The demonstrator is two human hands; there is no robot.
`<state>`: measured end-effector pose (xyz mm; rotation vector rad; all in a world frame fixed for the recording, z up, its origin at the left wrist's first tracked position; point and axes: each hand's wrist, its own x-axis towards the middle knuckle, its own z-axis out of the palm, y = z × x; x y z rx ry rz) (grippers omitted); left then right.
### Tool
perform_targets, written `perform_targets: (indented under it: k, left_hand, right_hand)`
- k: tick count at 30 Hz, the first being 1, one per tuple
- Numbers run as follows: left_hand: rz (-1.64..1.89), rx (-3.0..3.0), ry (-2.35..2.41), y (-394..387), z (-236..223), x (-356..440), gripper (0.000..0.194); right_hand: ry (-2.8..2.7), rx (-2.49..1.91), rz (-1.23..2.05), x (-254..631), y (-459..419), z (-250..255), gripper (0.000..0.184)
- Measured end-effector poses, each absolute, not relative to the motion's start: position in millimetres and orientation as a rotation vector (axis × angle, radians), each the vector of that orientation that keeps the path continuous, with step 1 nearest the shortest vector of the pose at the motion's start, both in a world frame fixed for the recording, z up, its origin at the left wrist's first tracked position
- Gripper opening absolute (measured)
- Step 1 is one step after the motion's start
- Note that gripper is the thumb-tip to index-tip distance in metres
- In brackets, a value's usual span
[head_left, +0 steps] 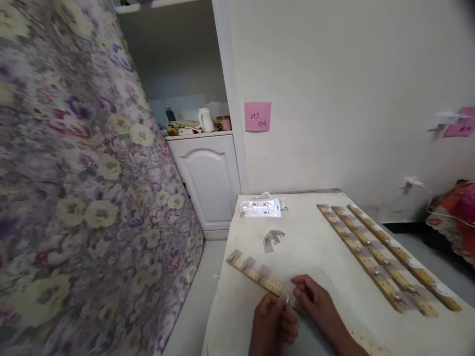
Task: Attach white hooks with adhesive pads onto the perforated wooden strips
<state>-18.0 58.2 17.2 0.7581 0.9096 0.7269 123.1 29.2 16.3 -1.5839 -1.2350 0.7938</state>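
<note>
My left hand (pixel 272 319) is closed, thumb and fingers pinched at a small clear card with a shiny metal piece (pixel 287 299). My right hand (pixel 317 302) meets the card's right edge, thumb and forefinger pinched close together; blur hides the exact contact. Just behind the left fingers lies the near end of a light wooden strip with rows of holes (pixel 272 285). Several translucent cards with small metal pieces stand along that strip toward its far left end. Beyond it sits a loose pile of greyish clear cards (pixel 273 240).
On the white table (pixel 297 227), clear packs with metal pieces (pixel 260 208) lie at the back left. Three long wooden strips holding cards (pixel 371 257) run along the right side. Another holed strip (pixel 365 343) shows below my right forearm. A floral curtain (pixel 92 198) hangs left.
</note>
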Motion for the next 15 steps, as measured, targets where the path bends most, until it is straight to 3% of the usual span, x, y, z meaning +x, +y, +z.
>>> perform_targets:
  k: [10,15]
  left_hand:
    - [0.876,1.220,1.242,75,7,-24,0.022]
    - [0.849,1.324,1.398,84,3,-25,0.021]
  right_hand:
    - [-1.318,-1.675,0.697,120,61,16,0.019]
    - [-1.341,-1.737,0.671,118,66,8,0.018]
